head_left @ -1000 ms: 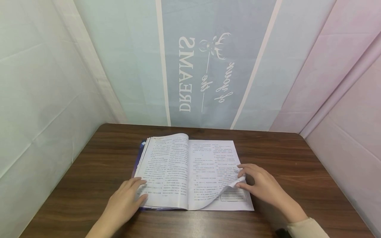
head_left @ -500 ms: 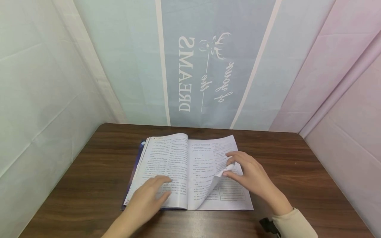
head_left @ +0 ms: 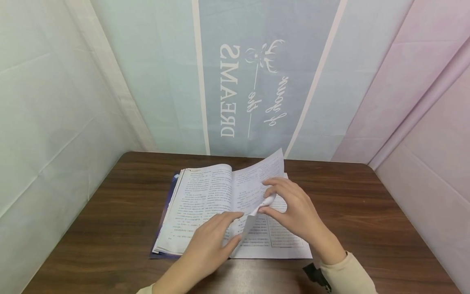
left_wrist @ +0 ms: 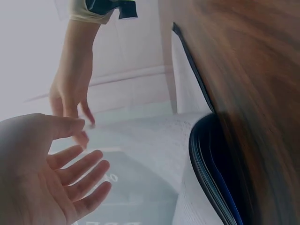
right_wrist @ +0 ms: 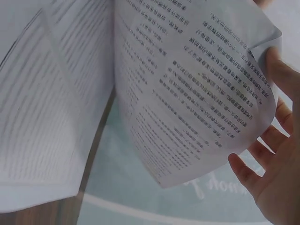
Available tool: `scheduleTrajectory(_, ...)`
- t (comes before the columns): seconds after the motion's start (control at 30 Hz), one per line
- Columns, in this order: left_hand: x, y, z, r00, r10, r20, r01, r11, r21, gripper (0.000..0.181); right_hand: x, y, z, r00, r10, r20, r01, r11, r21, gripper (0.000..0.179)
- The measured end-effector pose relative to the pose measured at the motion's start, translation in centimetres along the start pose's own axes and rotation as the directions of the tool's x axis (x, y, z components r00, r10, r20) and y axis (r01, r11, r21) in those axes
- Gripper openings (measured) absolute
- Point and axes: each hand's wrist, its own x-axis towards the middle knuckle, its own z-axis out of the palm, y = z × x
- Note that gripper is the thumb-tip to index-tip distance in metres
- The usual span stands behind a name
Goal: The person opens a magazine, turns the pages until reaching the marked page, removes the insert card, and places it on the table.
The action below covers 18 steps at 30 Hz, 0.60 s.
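Observation:
An open magazine [head_left: 200, 196] with printed text and a dark blue cover lies on the wooden table. My right hand [head_left: 295, 208] pinches the outer edge of a right-hand page [head_left: 253, 179], which stands lifted and curved off the pages below. In the right wrist view that page [right_wrist: 187, 93] shows its printed side, its edge folded under the right thumb. My left hand [head_left: 211, 243] is over the lower middle of the magazine, fingertips close to the lifted page's corner. The left wrist view shows the left hand [left_wrist: 56, 173] with loosely bent fingers and nothing between them.
The brown wooden table [head_left: 114, 212] extends on both sides of the magazine. Behind it hangs a pale blue curtain [head_left: 176, 81] with white lettering. White fabric [head_left: 55, 102] encloses the left side and pinkish fabric [head_left: 433, 134] the right.
My right hand has moved left, lifting the page higher off the stack. My left hand has shifted right, from the magazine's left edge to near the spine.

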Motion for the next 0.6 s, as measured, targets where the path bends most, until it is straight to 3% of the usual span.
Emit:
scheduleTrajectory(0.23, 1.0, 0.7, 0.7, 0.988, 0.064, -0.141, -0.072, 0.996, -0.047, 0.045, 1.0, -1.3, 0.3, 1.000, -0.019, 0.009, 0.019, 0.999, 0.035, 0.037)
scheduleTrajectory(0.43, 1.2, 0.8, 0.7, 0.977, 0.051, -0.205, -0.062, 0.997, -0.045, 0.036, 1.3, -2.0, 0.3, 1.000, -0.003, 0.015, 0.003, 0.999, 0.054, 0.035)
scheduleTrajectory(0.6, 1.2, 0.6, 0.7, 0.968, 0.035, -0.248, -0.045, 0.998, -0.034, 0.038, 1.3, -2.4, 0.4, 1.000, 0.004, -0.015, -0.004, 0.998, 0.058, 0.038)
